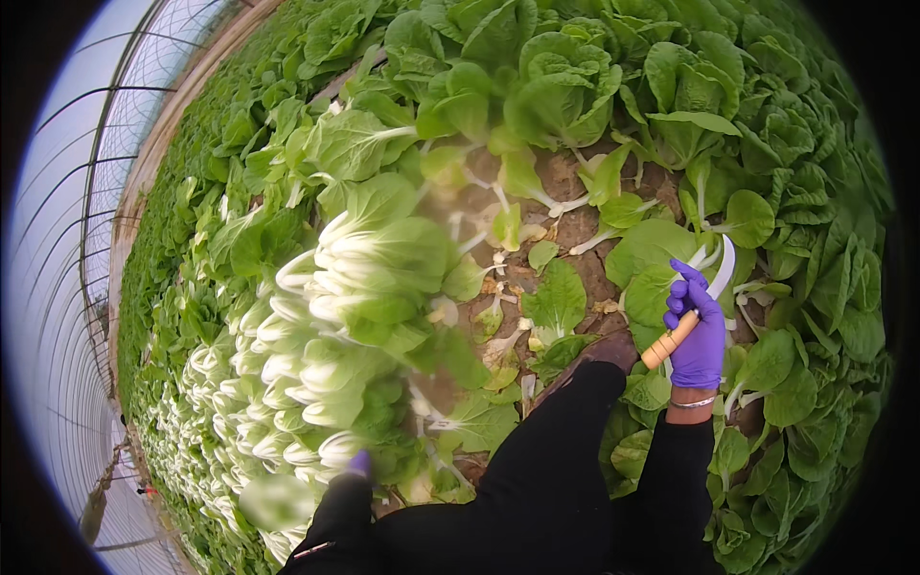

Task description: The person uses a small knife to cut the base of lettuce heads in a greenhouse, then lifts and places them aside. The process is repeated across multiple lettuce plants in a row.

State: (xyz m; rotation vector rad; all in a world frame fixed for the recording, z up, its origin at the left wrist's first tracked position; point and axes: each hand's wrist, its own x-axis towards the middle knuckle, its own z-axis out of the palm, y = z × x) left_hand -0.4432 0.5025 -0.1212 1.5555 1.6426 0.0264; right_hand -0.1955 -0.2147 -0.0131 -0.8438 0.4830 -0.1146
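My right hand, in a purple glove, is at the right of the head view. It is closed around the wooden handle of a sickle, whose curved blade points up over green leaves. At lower left, my left hand, gloved in purple too, shows only in small part beside a head of cut bok choy; sleeve and leaves hide the rest, so its grip cannot be seen. Rows of cut bok choy with white stems lie on the left. Loose leaves are strewn over the soil between my hands.
Standing leafy plants grow ahead and along the right side. My shoe rests on the soil near the middle. The hoops and film of a greenhouse tunnel rise at far left, beside a bare strip of ground.
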